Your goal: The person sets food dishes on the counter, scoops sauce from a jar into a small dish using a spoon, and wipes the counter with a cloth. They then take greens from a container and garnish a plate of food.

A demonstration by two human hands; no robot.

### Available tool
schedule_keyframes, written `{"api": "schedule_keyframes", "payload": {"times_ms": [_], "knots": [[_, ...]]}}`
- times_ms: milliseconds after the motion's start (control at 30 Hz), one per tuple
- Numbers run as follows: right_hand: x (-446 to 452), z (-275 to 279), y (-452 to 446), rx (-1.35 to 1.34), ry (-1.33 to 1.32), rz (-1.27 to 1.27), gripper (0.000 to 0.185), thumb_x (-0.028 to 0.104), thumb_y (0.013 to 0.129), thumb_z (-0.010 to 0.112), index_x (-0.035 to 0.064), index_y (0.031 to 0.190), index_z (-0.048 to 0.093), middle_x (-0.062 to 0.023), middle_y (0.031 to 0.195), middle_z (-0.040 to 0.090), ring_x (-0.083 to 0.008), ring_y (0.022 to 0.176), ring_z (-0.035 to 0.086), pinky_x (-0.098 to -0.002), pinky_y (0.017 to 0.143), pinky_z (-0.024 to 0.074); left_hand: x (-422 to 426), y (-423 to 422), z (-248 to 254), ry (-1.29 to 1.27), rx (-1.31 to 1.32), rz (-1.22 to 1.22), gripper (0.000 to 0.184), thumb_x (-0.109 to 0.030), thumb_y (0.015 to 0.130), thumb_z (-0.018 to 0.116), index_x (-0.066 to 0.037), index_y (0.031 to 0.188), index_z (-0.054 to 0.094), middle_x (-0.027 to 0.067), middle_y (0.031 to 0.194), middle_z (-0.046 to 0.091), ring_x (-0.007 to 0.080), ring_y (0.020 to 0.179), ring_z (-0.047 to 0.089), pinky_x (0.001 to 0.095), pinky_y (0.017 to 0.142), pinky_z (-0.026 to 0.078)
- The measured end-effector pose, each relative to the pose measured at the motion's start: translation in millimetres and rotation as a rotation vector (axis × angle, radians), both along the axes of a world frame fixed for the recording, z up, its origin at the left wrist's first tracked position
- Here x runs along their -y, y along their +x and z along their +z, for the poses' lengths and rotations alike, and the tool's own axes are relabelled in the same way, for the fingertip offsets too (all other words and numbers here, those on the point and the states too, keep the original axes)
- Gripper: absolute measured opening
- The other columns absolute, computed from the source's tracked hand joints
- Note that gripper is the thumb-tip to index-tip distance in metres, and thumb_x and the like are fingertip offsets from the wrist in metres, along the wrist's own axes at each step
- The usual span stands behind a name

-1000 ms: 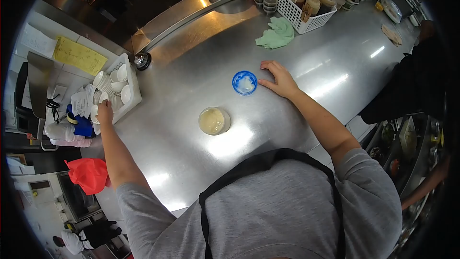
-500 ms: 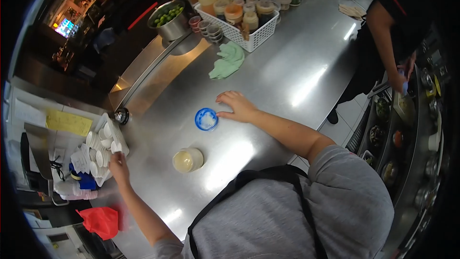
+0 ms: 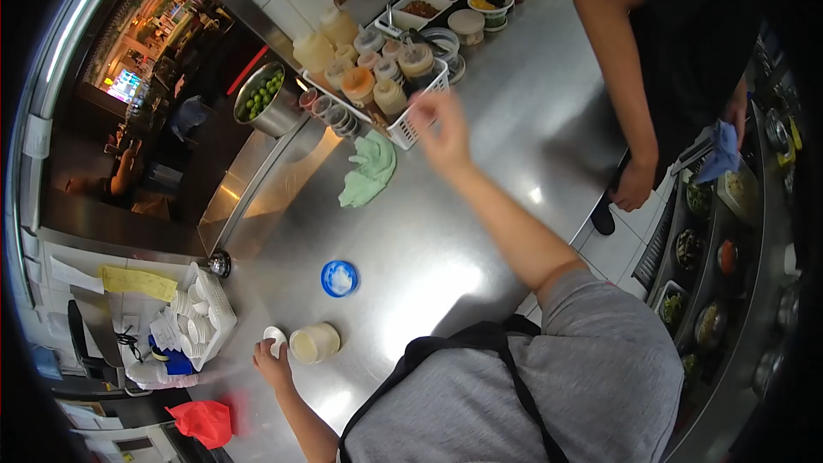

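My left hand [image 3: 273, 361] is closed on a small white cup [image 3: 275, 339], just left of a clear tub of pale cream contents [image 3: 315, 343]. Behind the tub, a blue lid [image 3: 339, 279] lies on the steel counter [image 3: 411, 231], its inside smeared with white. My right hand [image 3: 441, 130] is raised at the near corner of the white basket [image 3: 407, 130] of sauce bottles. It is blurred, and whether its fingers hold anything cannot be made out.
A green cloth [image 3: 369, 169] lies beside the bottle basket. A basket of white cups [image 3: 210, 317], a bell [image 3: 220, 263] and a red bag [image 3: 202, 423] are at left. A co-worker [image 3: 677, 60] stands at right with a blue cloth [image 3: 720, 153], near food containers. A pot of limes [image 3: 273, 111] is behind.
My left hand has moved from the cup basket to beside the tub, bringing a white cup. My right hand has left the blue lid and reached toward the bottles. The view has shifted.
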State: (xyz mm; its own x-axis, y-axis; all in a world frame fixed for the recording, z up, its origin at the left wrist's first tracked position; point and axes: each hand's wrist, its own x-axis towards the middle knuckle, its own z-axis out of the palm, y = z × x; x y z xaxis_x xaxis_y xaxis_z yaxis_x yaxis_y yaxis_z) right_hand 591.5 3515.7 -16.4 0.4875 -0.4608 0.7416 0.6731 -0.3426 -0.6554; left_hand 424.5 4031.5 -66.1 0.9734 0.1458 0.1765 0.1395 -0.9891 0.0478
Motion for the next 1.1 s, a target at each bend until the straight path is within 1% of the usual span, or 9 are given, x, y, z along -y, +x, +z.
{"api": "schedule_keyframes", "payload": {"times_ms": [100, 167, 233, 500, 567, 767, 833, 933, 1100], "knots": [[92, 14, 77, -0.118, 0.012, -0.33, 0.014, 0.007, 0.077, 0.061, 0.005, 0.09, 0.057, -0.0065, 0.082, 0.054, -0.0205, 0.073, 0.055, -0.032, 0.066, 0.0444, 13, -13, 9, -0.031, 0.133, 0.01, 0.024, -0.014, 0.072, 0.068, -0.009, 0.092, 0.056, 0.0057, 0.09, 0.057, 0.0262, 0.087, 0.056, 0.0455, 0.09, 0.036], [140, -2, 134, -0.308, -0.246, -0.405, 0.022, 0.013, 0.074, 0.066, 0.0055, 0.093, 0.057, -0.0066, 0.09, 0.059, -0.0238, 0.083, 0.058, -0.0361, 0.074, 0.0463, 16, -24, 14, -0.079, 0.15, 0.073, 0.023, -0.01, 0.072, 0.067, -0.006, 0.092, 0.056, 0.0072, 0.089, 0.056, 0.0257, 0.084, 0.056, 0.0417, 0.081, 0.04], [156, 1, 163, -0.727, -0.515, -0.16, 0.037, 0.026, 0.074, 0.07, 0.005, 0.101, 0.057, -0.0085, 0.104, 0.061, -0.0257, 0.097, 0.058, -0.0364, 0.083, 0.0454, 14, -36, 15, -0.094, 0.156, 0.097, 0.023, -0.009, 0.072, 0.067, -0.005, 0.092, 0.056, 0.0078, 0.089, 0.056, 0.0252, 0.082, 0.056, 0.0407, 0.079, 0.041], [143, -6, 252, -0.872, -0.286, 0.209, 0.064, 0.054, 0.073, 0.064, 0.0041, 0.113, 0.057, -0.0167, 0.115, 0.059, -0.0301, 0.107, 0.055, -0.0359, 0.09, 0.0427, 10, -67, 23, -0.127, 0.156, 0.219, 0.017, -0.003, 0.073, 0.064, -0.003, 0.088, 0.057, 0.0091, 0.086, 0.056, 0.0237, 0.072, 0.057, 0.0378, 0.069, 0.044], [142, -10, 258, -0.987, -0.748, 0.29, 0.063, 0.05, 0.07, 0.068, 0.0027, 0.11, 0.059, -0.018, 0.114, 0.059, -0.03, 0.106, 0.056, -0.0353, 0.088, 0.0433, 7, -73, 20, -0.124, 0.177, 0.173, 0.013, -0.002, 0.073, 0.063, -0.002, 0.085, 0.057, 0.0097, 0.085, 0.056, 0.0238, 0.072, 0.057, 0.0371, 0.065, 0.045], [190, 0, 256, -0.717, -0.741, 0.08, 0.03, 0.027, 0.068, 0.075, 0.0051, 0.085, 0.061, -0.0116, 0.082, 0.064, -0.026, 0.078, 0.062, -0.0339, 0.069, 0.0476, 7, -92, 17, -0.156, 0.131, 0.246, 0.013, -0.001, 0.073, 0.062, -0.002, 0.085, 0.057, 0.0101, 0.084, 0.056, 0.0231, 0.069, 0.058, 0.0349, 0.057, 0.043], [216, -11, 256, -0.679, -0.647, -0.002, 0.032, 0.031, 0.069, 0.075, 0.0066, 0.083, 0.061, -0.012, 0.079, 0.063, -0.0264, 0.076, 0.061, -0.0355, 0.07, 0.0477, 5, -99, 15, -0.151, 0.117, 0.247, 0.013, -0.001, 0.073, 0.062, -0.002, 0.085, 0.057, 0.01, 0.084, 0.056, 0.0228, 0.069, 0.058, 0.0344, 0.056, 0.043], [227, -14, 243, -0.793, -0.584, -0.04, 0.036, 0.034, 0.07, 0.075, 0.0086, 0.092, 0.06, -0.0105, 0.086, 0.063, -0.0263, 0.078, 0.061, -0.0357, 0.071, 0.0483, 9, -99, 12, -0.151, 0.111, 0.245, 0.012, -0.001, 0.073, 0.062, -0.002, 0.084, 0.057, 0.01, 0.084, 0.055, 0.0224, 0.069, 0.058, 0.0339, 0.055, 0.043], [200, -5, 228, -0.647, -0.647, -0.248, 0.044, 0.04, 0.075, 0.069, 0.0136, 0.109, 0.057, -0.0091, 0.121, 0.049, -0.0287, 0.109, 0.052, -0.0443, 0.088, 0.0413, 16, -91, 12, -0.164, 0.113, 0.238, 0.011, -0.001, 0.074, 0.062, -0.002, 0.084, 0.057, 0.0101, 0.084, 0.055, 0.0223, 0.069, 0.058, 0.034, 0.056, 0.043]]}}
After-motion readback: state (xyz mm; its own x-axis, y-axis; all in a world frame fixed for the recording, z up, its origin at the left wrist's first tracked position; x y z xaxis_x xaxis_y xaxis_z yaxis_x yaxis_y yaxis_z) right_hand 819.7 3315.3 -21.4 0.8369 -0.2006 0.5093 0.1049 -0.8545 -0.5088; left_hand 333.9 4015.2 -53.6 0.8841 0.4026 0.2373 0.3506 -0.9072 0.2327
